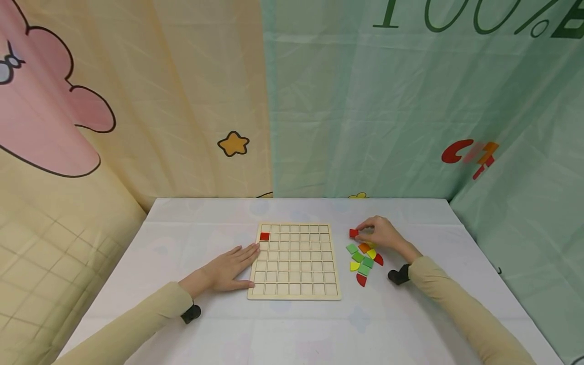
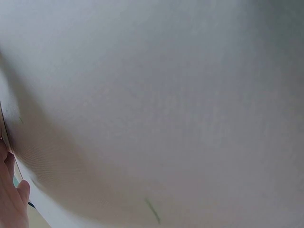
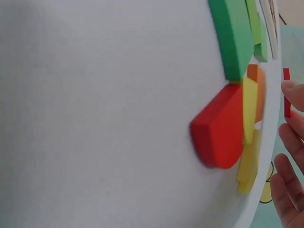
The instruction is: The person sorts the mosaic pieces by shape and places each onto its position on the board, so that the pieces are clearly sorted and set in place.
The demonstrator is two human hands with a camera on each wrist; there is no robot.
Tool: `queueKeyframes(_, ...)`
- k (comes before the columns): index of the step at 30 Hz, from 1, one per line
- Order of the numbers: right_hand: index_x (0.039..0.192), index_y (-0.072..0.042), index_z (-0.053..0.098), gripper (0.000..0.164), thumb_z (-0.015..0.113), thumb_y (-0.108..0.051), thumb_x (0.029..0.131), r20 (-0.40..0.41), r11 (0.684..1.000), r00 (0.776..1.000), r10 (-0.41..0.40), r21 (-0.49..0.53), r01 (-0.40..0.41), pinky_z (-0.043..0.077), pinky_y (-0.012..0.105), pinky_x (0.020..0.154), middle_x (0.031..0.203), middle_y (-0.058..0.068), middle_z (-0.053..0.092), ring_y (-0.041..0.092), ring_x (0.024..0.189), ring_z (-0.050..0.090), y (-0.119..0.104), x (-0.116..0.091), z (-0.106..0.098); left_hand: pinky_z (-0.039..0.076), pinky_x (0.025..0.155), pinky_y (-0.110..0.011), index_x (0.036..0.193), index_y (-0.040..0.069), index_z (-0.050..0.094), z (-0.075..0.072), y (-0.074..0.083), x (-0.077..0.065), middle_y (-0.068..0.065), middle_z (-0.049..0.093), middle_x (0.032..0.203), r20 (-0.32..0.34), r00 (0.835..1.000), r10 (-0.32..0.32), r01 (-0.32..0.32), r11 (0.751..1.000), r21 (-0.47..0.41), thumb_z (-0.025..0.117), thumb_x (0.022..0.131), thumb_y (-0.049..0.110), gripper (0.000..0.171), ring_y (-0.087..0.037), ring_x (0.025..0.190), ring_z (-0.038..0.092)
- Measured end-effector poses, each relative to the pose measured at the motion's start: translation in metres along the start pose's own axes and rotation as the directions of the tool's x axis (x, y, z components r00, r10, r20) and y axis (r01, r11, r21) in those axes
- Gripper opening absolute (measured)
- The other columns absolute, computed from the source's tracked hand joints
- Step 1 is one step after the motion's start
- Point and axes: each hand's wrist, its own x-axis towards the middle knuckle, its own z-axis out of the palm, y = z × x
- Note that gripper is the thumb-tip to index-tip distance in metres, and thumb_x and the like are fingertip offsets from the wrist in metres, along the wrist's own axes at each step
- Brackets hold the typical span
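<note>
A wooden grid board (image 1: 294, 297) lies on the table, with one red square tile (image 1: 264, 236) in a cell near its upper left corner. My left hand (image 1: 232, 268) rests against the board's left edge, its fingers extended and spread. Above the loose pieces at the right, my right hand (image 1: 382, 233) pinches another red square tile (image 1: 353, 233) between thumb and finger. The right wrist view shows that tile (image 3: 287, 95) edge-on, held off the table. Only part of the left hand (image 2: 12, 197) appears in the left wrist view.
Right of the board lie several loose pieces: green tiles (image 1: 363, 269), an orange tile (image 1: 364, 247), yellow quarter-rounds (image 1: 354, 265) and red quarter-rounds (image 1: 361, 280). A white cloth (image 1: 292, 334) covers the table. Printed curtains (image 1: 356, 111) hang behind it.
</note>
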Motion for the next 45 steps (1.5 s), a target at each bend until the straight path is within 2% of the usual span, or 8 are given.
queueKeyframes(13,0.101,-0.006,0.075,0.030,0.078,-0.027,0.080,-0.035,1.000,0.999,-0.019,-0.021,0.018,0.052,0.048,0.090,0.100,0.007,0.072,0.026,0.098,0.060,-0.025,-0.004,0.000,0.019,0.121,-0.044,0.154,0.006,0.017,0.002,-0.001,-0.001,-0.007,0.012,0.163,0.006,1.000,-0.014,0.014,1.000,0.011,0.033,0.092,0.069,0.089,-0.022,0.150,0.013)
queueKeyframes(19,0.101,-0.007,0.075,0.030,0.079,-0.028,0.079,-0.046,1.000,0.999,-0.023,-0.019,0.022,0.052,0.046,0.089,0.099,0.006,0.072,0.025,0.098,0.059,-0.033,-0.001,0.005,0.021,0.120,-0.046,0.153,0.005,0.019,0.002,0.000,-0.001,-0.009,0.014,0.162,-0.009,1.000,-0.001,0.001,1.000,0.005,0.036,0.093,0.068,0.088,-0.024,0.150,0.015)
queueKeyframes(40,0.096,-0.010,0.077,0.028,0.081,-0.029,0.077,-0.067,0.985,0.983,-0.170,-0.013,0.169,0.053,0.037,0.079,0.092,0.002,0.074,0.019,0.087,0.062,-0.067,0.014,0.032,0.020,0.120,-0.047,0.153,0.005,0.019,0.003,-0.002,0.000,-0.009,0.014,0.162,-0.007,1.000,0.003,-0.003,1.000,0.001,0.035,0.093,0.068,0.089,-0.025,0.150,0.014)
queueKeyframes(45,0.095,-0.011,0.077,0.026,0.080,-0.030,0.077,-0.048,0.979,0.978,-0.204,-0.028,0.202,0.052,0.034,0.077,0.091,0.001,0.074,0.019,0.085,0.062,-0.076,0.019,0.038,0.019,0.120,-0.047,0.153,0.005,0.018,0.003,-0.001,-0.001,-0.009,0.013,0.162,-0.004,1.000,-0.001,0.001,1.000,-0.004,0.036,0.093,0.067,0.089,-0.025,0.150,0.014)
